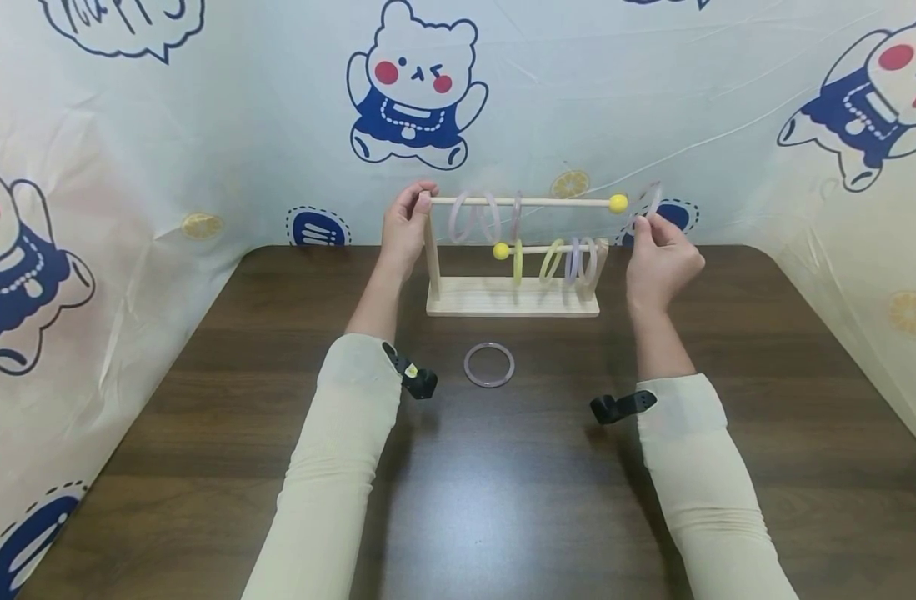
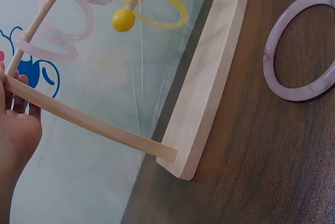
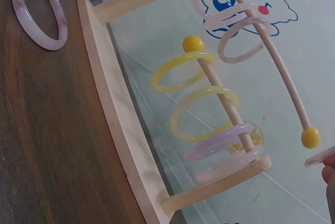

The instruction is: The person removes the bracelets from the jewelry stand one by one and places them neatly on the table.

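A wooden bangle rack (image 1: 512, 297) has an upper and a lower rod, each tipped with a yellow ball (image 1: 618, 203). My left hand (image 1: 407, 227) grips the top of its left post (image 2: 89, 119), fingers behind the wood. Off to the right, my right hand (image 1: 662, 260) pinches a pale translucent bangle (image 1: 650, 200) beside the upper rod's ball; only that bangle's edge shows in the right wrist view. Several pink bangles (image 2: 65, 14) hang on the upper rod. On the lower rod hang yellow bangles (image 3: 204, 114), a lilac bangle (image 3: 219, 143) and a pale pink bangle (image 3: 227, 165).
One pale purple bangle (image 1: 489, 365) lies flat on the dark wooden table (image 1: 488, 467), in front of the rack's base. Behind the table hangs a light curtain (image 1: 277, 108) printed with bears and lemon slices. Both sleeved wrists carry black cameras (image 1: 621, 407).
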`<control>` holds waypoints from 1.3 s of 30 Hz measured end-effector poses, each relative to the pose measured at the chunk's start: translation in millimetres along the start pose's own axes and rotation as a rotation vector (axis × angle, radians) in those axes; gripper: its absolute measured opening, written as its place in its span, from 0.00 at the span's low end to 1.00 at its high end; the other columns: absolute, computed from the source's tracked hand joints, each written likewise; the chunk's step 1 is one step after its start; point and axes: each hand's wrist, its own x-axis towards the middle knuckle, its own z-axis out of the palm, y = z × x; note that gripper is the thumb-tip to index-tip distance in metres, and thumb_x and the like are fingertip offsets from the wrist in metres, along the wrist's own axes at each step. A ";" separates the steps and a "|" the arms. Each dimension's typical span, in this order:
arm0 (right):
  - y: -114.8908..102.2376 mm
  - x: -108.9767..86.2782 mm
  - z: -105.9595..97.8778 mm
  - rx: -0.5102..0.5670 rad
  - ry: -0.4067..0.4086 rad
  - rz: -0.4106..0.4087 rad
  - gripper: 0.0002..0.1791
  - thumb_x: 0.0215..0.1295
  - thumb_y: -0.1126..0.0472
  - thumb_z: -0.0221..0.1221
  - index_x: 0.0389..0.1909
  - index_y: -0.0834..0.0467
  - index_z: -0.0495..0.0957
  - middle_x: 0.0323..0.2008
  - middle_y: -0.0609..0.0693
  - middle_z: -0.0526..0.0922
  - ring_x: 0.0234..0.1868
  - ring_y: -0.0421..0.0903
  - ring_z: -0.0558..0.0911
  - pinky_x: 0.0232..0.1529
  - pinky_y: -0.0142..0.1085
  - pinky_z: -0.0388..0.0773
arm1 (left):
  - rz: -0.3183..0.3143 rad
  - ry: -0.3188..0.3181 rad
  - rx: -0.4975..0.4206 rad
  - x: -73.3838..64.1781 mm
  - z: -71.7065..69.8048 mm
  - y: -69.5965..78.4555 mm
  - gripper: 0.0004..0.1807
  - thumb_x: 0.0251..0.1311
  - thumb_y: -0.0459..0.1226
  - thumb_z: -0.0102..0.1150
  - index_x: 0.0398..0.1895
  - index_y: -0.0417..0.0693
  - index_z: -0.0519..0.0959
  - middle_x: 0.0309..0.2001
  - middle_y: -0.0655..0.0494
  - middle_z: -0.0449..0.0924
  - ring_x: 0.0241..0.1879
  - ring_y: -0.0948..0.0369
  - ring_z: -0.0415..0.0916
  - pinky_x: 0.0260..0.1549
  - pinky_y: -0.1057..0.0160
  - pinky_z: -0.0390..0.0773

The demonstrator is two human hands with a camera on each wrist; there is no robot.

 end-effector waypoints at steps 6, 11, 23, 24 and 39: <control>-2.6 0.6 -4.2 0.077 0.040 -0.013 0.07 0.54 0.62 0.66 0.32 0.62 0.85 0.34 0.53 0.85 0.33 0.35 0.82 0.38 0.28 0.76 | -0.031 -0.013 -0.010 -6.8 -0.5 11.4 0.16 0.67 0.40 0.46 0.54 0.43 0.73 0.54 0.51 0.74 0.56 0.62 0.67 0.55 0.68 0.63; -9.2 -1.4 -5.4 0.121 0.049 -0.003 0.08 0.54 0.64 0.66 0.33 0.63 0.85 0.36 0.54 0.84 0.35 0.37 0.83 0.40 0.29 0.76 | -0.044 -0.012 -0.010 -13.3 0.7 21.9 0.16 0.67 0.39 0.45 0.54 0.42 0.73 0.54 0.49 0.74 0.55 0.60 0.67 0.55 0.67 0.63; -41.1 -13.9 -12.8 0.275 0.052 0.019 0.06 0.52 0.69 0.66 0.32 0.67 0.84 0.35 0.59 0.83 0.33 0.38 0.83 0.40 0.30 0.76 | -0.013 -0.003 0.000 -0.2 -0.6 0.6 0.17 0.65 0.42 0.47 0.53 0.45 0.73 0.53 0.53 0.74 0.54 0.62 0.68 0.55 0.67 0.63; -41.0 -13.7 -12.9 0.283 0.049 0.021 0.06 0.52 0.70 0.66 0.32 0.68 0.83 0.35 0.59 0.84 0.33 0.38 0.83 0.40 0.30 0.76 | -0.019 -0.004 0.000 -2.3 -0.4 4.0 0.17 0.66 0.42 0.46 0.53 0.45 0.73 0.53 0.53 0.74 0.54 0.62 0.68 0.55 0.67 0.63; -14.3 -1.4 -11.2 0.385 -0.073 0.066 0.07 0.52 0.67 0.66 0.32 0.67 0.84 0.30 0.54 0.85 0.29 0.41 0.83 0.35 0.30 0.77 | -0.001 -0.003 -0.011 1.5 -0.4 -1.6 0.17 0.65 0.42 0.47 0.53 0.45 0.74 0.54 0.50 0.74 0.54 0.63 0.68 0.55 0.68 0.64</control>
